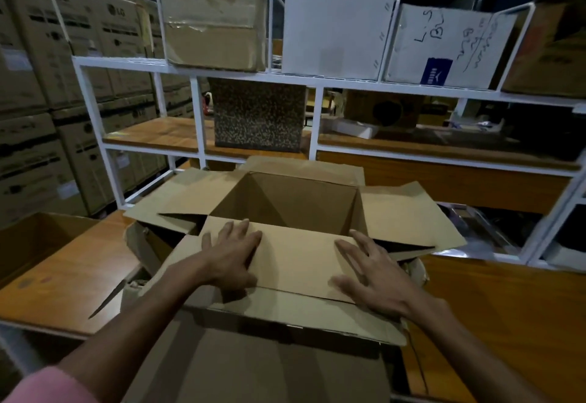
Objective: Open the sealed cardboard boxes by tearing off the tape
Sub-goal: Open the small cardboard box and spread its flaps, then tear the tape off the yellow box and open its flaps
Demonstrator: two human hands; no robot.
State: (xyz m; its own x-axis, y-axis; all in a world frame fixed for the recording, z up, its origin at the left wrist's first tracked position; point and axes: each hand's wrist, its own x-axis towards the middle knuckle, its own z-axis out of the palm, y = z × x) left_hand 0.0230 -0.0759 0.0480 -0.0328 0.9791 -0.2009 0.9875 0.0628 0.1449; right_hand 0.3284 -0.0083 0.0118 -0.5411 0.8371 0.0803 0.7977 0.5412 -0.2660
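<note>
A large brown cardboard box (285, 202) stands open in front of me on the wooden table, its inside bare. The left, right and far flaps are spread outward. My left hand (230, 253) lies flat with straight fingers on the left part of the near flap (295, 260). Also flat on that flap, my right hand (374, 279) spreads its fingers near the right edge. A sealed brown box with tape across its front (212, 22) sits on the top shelf.
A white metal rack (203, 117) stands behind the table with white boxes (336, 31), a speckled box (258, 114) and other cartons. Stacked printed cartons (47, 85) fill the left. Another open box (38, 237) sits at the left on the wooden table (507, 307).
</note>
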